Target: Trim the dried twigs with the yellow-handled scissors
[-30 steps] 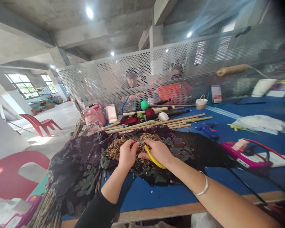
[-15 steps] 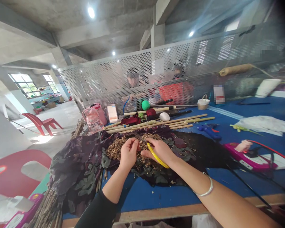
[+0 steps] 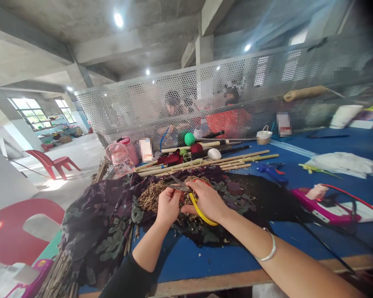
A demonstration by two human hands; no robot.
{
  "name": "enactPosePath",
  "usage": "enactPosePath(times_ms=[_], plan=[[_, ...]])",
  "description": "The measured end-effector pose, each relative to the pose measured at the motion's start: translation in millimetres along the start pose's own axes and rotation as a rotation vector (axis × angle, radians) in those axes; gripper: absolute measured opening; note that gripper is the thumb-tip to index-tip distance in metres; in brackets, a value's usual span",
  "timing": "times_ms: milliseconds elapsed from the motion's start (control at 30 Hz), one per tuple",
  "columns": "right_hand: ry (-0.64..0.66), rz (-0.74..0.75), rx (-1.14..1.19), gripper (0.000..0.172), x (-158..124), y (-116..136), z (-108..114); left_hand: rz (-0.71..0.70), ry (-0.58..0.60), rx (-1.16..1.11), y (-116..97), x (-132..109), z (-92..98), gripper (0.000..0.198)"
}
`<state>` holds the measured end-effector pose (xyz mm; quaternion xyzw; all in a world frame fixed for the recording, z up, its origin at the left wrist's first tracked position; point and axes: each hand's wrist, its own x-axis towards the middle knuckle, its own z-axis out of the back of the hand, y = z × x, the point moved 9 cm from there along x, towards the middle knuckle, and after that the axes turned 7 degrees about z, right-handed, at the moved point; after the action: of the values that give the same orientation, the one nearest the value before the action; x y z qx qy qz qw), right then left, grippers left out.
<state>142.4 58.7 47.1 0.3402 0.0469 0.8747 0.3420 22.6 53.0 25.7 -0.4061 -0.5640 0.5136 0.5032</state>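
While the scissors (image 3: 195, 205) hung low over the heap of dried plant cuttings (image 3: 149, 198), the right hand (image 3: 209, 199) was clenched around their yellow loops, with the dark blades pointing up and to the left. The left hand (image 3: 168, 207) met those blades with its fingers bunched closed, though whatever it pinched was too small to make out. The scissors looked stiff and light, best held by the loops and well away from the sharp tips. The cuttings seemed brittle and weightless, likely to crumble or scatter under a firm pinch. A silver bangle (image 3: 267, 248) circled the right forearm. The heap rested on a dark floral cloth (image 3: 102, 223), soft and rumpled, draped over the blue surface (image 3: 205, 258) and spilling off its left edge beside a bundle of twigs (image 3: 58, 274). Bamboo sticks (image 3: 205, 161) lay just beyond the cloth, with a green ball (image 3: 189, 138), a white egg-shaped thing (image 3: 214, 153) and a pink water bottle (image 3: 121, 159) near them. A blue glue gun (image 3: 272, 170) and a magenta device (image 3: 317, 207) with cables sat to the right. Behind a perforated metal screen (image 3: 136, 103), other people sat at work.
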Motion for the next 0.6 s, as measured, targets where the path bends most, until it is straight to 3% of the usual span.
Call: enactPosePath(times_ms=[200,600], plan=[[0.024,-0.043,-0.016,0.058,-1,-4,-1,-0.045,-0.02,0.033,-3,1,3.1,0.023],[0.067,-0.097,-0.063,0.047,-2,-12,-6,0.028,-0.069,0.068,4,6,7.7,0.019]])
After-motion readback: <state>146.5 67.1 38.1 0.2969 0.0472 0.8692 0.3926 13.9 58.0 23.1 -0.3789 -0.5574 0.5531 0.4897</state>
